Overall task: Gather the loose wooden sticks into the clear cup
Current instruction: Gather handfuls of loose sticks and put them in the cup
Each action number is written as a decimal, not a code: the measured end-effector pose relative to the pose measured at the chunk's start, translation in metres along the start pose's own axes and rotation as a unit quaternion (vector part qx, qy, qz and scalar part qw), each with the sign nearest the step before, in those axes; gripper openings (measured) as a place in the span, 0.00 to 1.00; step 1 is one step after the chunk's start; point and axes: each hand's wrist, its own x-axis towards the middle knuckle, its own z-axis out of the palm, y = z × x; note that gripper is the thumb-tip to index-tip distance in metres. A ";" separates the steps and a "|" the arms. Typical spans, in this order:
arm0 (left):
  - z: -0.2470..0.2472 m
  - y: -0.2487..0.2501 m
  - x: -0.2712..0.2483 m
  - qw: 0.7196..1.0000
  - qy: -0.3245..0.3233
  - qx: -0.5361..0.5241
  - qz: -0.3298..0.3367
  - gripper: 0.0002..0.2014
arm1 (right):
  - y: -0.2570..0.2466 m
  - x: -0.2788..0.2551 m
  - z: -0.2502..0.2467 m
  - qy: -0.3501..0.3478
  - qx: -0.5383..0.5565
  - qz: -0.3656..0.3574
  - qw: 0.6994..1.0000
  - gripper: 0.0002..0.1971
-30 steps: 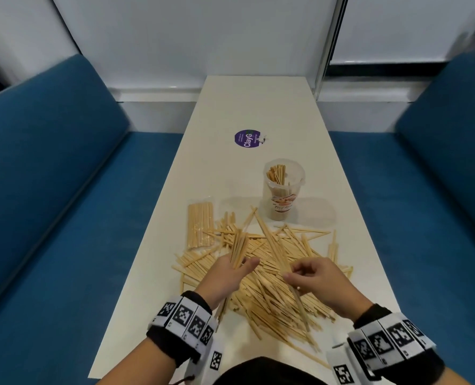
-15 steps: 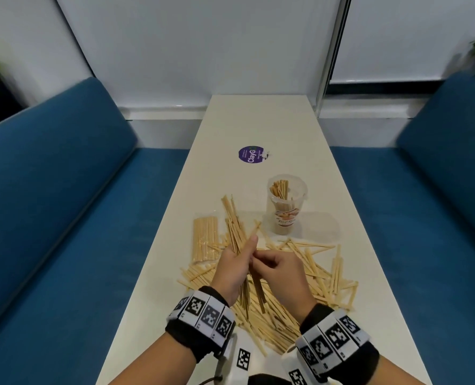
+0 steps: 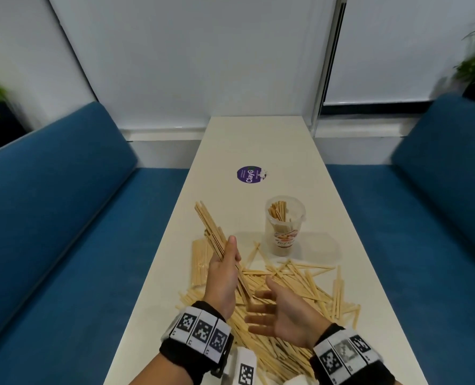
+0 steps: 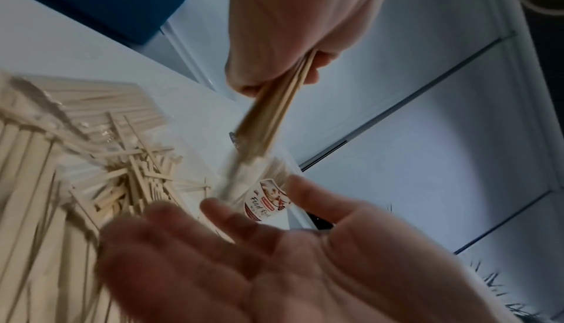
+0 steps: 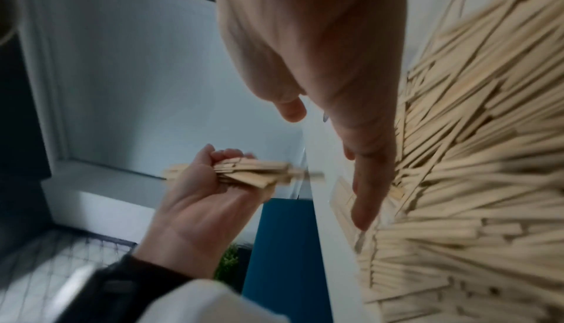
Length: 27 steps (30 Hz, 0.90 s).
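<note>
Wooden sticks lie scattered in a loose heap across the near half of the tabletop, reaching toward its right edge. At the heap's left side, by the left edge, a flat packet of sticks lies in clear wrap. Above it the left hand clenches a bundle of sticks, lifted off the heap and slanting up and away to the left. Beside it the right hand hovers over the heap, palm up, fingers spread and holding nothing. Farther back, right of the bundle, the clear cup stands upright with a few sticks inside. Beyond it a purple sticker sits mid-table.
</note>
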 end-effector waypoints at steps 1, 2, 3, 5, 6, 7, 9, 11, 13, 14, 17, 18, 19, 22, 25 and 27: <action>0.001 0.000 0.000 1.000 -0.007 -0.006 0.003 0.21 | -0.001 0.000 0.002 -0.012 0.033 0.011 0.999 0.21; 0.002 0.001 -0.001 1.000 -0.015 -0.006 0.000 0.22 | -0.003 0.000 0.005 -0.022 0.060 0.015 0.998 0.20; 0.004 0.002 -0.003 1.000 -0.024 -0.008 0.000 0.22 | -0.005 -0.002 0.009 -0.029 0.078 0.014 0.996 0.20; 0.009 0.003 -0.008 0.999 -0.037 0.001 0.021 0.21 | -0.009 -0.004 0.018 -0.033 0.114 -0.005 0.993 0.19; 0.012 0.004 -0.012 0.998 -0.040 0.013 0.038 0.21 | -0.011 -0.003 0.021 -0.032 0.139 -0.020 0.990 0.19; 0.015 0.004 -0.014 0.997 -0.044 0.028 0.060 0.20 | -0.013 -0.003 0.024 -0.032 0.155 -0.035 0.987 0.20; 0.020 0.003 -0.020 0.993 -0.048 0.054 0.098 0.19 | -0.015 -0.004 0.030 -0.038 0.169 -0.063 0.983 0.21; 0.021 0.000 -0.023 0.991 -0.036 0.065 0.111 0.17 | -0.015 -0.006 0.033 -0.068 0.179 -0.077 0.978 0.20; 0.019 0.000 -0.023 0.990 -0.026 0.074 0.115 0.19 | -0.014 -0.007 0.031 -0.079 0.156 -0.090 0.980 0.20; 0.017 0.001 -0.023 0.989 -0.028 0.085 0.117 0.21 | -0.013 -0.005 0.028 -0.077 0.129 -0.095 0.984 0.21; 0.009 0.001 -0.023 0.986 -0.061 0.115 0.107 0.24 | -0.015 0.001 0.015 -0.003 -0.031 -0.166 0.986 0.28; 0.007 0.000 -0.023 0.984 -0.088 0.121 0.096 0.23 | -0.019 0.001 0.011 0.015 -0.092 -0.212 0.973 0.29; 0.006 -0.001 -0.025 0.981 -0.121 0.125 0.080 0.22 | -0.024 -0.002 0.008 0.014 -0.147 -0.258 0.955 0.30; 0.005 -0.005 -0.031 0.962 -0.237 0.135 0.016 0.11 | -0.042 -0.013 0.006 -0.069 -0.234 -0.278 0.929 0.34; 0.005 -0.010 -0.036 0.931 -0.329 0.145 -0.069 0.08 | -0.051 -0.022 0.009 -0.123 -0.241 -0.250 0.930 0.16; 0.006 -0.010 -0.037 0.918 -0.357 0.141 -0.106 0.08 | -0.047 -0.024 0.011 -0.115 -0.232 -0.253 0.932 0.11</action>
